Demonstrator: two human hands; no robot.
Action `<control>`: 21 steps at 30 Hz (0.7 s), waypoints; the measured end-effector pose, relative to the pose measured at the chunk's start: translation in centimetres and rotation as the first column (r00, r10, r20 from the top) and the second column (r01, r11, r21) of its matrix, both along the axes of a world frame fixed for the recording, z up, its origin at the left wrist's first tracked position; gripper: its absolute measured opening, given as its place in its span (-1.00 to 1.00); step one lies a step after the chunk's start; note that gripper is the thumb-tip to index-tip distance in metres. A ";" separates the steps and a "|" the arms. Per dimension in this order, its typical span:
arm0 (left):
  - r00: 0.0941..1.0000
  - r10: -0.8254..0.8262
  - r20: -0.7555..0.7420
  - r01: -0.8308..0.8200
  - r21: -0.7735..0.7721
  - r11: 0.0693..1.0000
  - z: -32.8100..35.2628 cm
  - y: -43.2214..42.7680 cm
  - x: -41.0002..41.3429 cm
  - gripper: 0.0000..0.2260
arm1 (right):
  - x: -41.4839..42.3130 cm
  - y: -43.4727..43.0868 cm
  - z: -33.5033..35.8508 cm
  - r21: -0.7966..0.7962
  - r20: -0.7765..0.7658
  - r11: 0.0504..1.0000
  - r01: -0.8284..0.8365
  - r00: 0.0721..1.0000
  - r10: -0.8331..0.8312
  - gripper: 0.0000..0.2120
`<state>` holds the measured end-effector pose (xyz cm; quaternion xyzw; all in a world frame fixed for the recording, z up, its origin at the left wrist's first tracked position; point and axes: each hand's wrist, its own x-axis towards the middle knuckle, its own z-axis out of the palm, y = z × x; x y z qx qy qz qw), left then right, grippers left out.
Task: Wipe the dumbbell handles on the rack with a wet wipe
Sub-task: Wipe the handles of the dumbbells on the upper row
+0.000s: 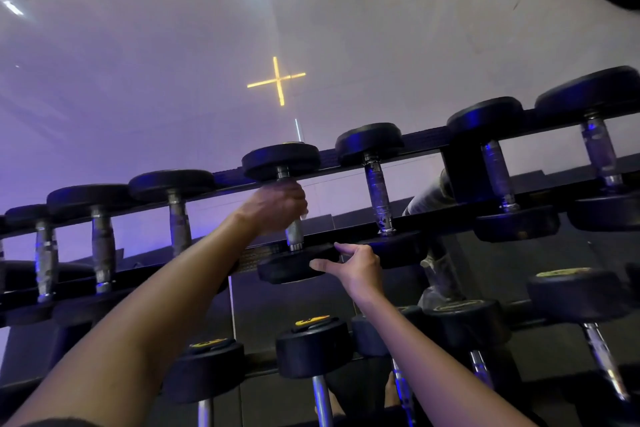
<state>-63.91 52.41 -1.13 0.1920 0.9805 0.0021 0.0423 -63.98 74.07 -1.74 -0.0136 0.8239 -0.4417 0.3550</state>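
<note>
The left hand (277, 203) is wrapped in a fist round the upper part of one handle (293, 231) on the rack's (426, 137) top tier. A pale scrap at the fist's lower edge is probably the wet wipe (304, 216), though I can't say for sure. The handle runs straight away from the person, from the near head (291, 270) up to the far head (280, 159), so the next stroke looks like a pull back along that line over the bare knurled stretch just below the fist. The left arm reaches long and nearly straight from the lower left. The right hand (358, 269) sits lower and closer in, gripping nothing, its thumb and forefinger stretched out against the near head's rim, steadying it by the look of it. The next handle (377, 198) lies just beside, to the right, on the same line.
</note>
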 end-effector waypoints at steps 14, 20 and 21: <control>0.991 -0.090 -0.102 0.090 -0.004 0.996 -2.2 1.2 4.9 -0.61 | 0.0 0.0 0.1 0.001 0.007 1.000 0.008 1.000 -0.008 -0.30; 0.933 0.306 -0.190 -0.292 0.099 0.951 -1.5 0.3 3.9 -0.42 | -0.1 0.1 0.3 0.009 0.002 1.000 0.017 1.000 -0.017 -0.32; 0.938 0.304 -0.167 -0.279 0.159 0.947 -2.1 1.0 4.8 -0.44 | 0.0 0.0 0.3 0.008 0.001 1.000 0.018 1.000 -0.018 -0.31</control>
